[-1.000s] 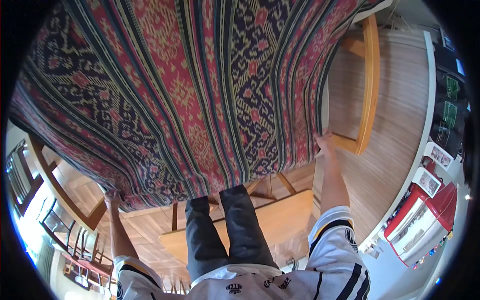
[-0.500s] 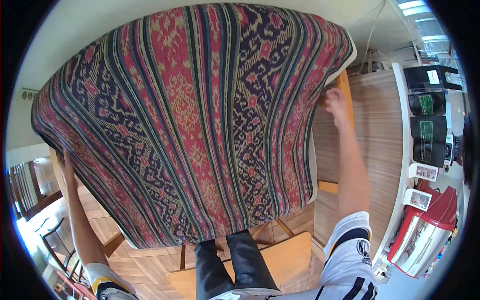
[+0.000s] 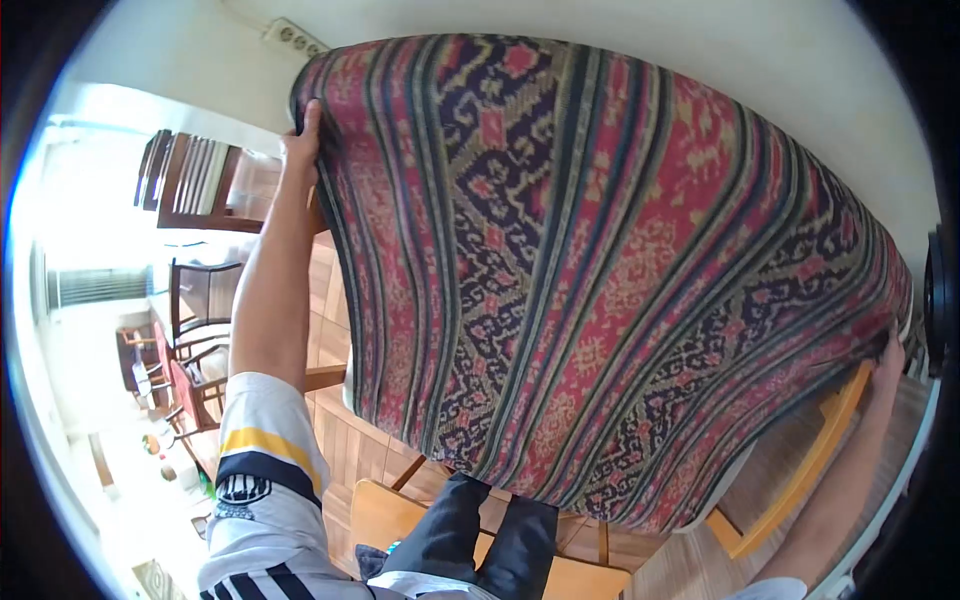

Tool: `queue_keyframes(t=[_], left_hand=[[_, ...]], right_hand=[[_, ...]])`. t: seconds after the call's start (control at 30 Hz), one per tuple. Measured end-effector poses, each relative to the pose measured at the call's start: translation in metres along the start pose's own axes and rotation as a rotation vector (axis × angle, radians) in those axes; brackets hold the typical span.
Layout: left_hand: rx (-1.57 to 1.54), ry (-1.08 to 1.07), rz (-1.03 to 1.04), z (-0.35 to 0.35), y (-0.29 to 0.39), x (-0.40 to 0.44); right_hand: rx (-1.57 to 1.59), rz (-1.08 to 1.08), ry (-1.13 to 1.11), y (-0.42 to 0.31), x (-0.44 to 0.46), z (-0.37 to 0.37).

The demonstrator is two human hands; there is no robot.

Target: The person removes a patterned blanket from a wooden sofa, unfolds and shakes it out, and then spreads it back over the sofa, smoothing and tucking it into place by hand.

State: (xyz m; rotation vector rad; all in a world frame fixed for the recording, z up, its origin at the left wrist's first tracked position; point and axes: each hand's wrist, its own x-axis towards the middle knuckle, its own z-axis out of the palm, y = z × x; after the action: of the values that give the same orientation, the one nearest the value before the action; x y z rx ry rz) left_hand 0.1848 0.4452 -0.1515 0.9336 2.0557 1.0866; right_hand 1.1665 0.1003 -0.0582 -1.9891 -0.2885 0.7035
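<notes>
A large patterned cloth (image 3: 600,260), striped in red, dark blue and tan, covers a tabletop in front of me. Its far edge lies along the wall. My left hand (image 3: 303,140) grips the cloth at the far left corner, thumb on top and the fingers hidden beneath the edge. At the right edge, near the far right corner, my right hand (image 3: 888,352) is at the cloth's rim; its fingers are small and partly hidden, with the cloth bunched beside them. A pale edge shows under the cloth at the near corners.
A wooden bench (image 3: 385,505) stands by my legs. An orange wooden frame (image 3: 800,490) is under the cloth's right side. A wall socket strip (image 3: 295,38) is beyond the far left corner. Chairs (image 3: 200,300) stand at the left, on a wooden floor (image 3: 350,440).
The view has turned left. My left hand has moved up the left edge to the far corner. My right hand, apart from the cloth half a second ago, is now at its right edge.
</notes>
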Motion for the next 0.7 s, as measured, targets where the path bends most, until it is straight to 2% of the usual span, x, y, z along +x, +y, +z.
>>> queue_keyframes(t=[0.07,0.1,0.17,0.2,0.23,0.27,0.33,0.4,0.43,0.53,0.63,0.7], left_hand=[[0.035,0.091,0.005,-0.002,0.024,-0.030],[0.160,0.162,0.069,-0.002,0.035,-0.043],[0.398,0.320,0.201,-0.020,0.058,-0.066],[0.364,0.335,0.169,-0.023,0.060,-0.069],[0.328,0.348,0.140,-0.026,0.060,-0.068],[0.291,0.359,0.111,-0.029,0.061,-0.070],[0.345,0.241,0.115,-0.040,0.046,-0.063],[0.473,0.115,0.126,-0.045,0.016,-0.040],[0.620,0.156,0.194,-0.047,0.017,-0.051],[0.729,0.160,0.165,-0.053,0.011,-0.066],[0.715,0.223,0.203,-0.052,0.006,-0.078],[0.740,0.244,0.224,-0.052,0.004,-0.084]], right_hand=[[-0.204,-0.087,0.177,-0.003,0.010,-0.011],[-0.307,-0.132,0.273,-0.007,0.014,-0.018],[-1.056,-0.353,0.459,-0.033,-0.001,-0.029],[-1.440,-0.454,0.551,-0.040,-0.006,-0.032],[-1.409,-0.529,0.646,-0.037,-0.005,-0.038],[-1.224,-0.534,0.614,-0.035,-0.005,-0.046],[-0.854,-0.532,0.538,-0.026,0.015,-0.070],[-0.313,-0.406,0.463,-0.018,0.010,-0.053],[-0.041,-0.339,0.421,-0.020,-0.003,-0.044],[-1.142,-0.347,0.650,-0.045,-0.061,-0.027],[-1.138,-0.435,0.573,-0.036,-0.048,-0.044],[-0.746,-0.351,0.362,-0.020,-0.005,-0.081]])
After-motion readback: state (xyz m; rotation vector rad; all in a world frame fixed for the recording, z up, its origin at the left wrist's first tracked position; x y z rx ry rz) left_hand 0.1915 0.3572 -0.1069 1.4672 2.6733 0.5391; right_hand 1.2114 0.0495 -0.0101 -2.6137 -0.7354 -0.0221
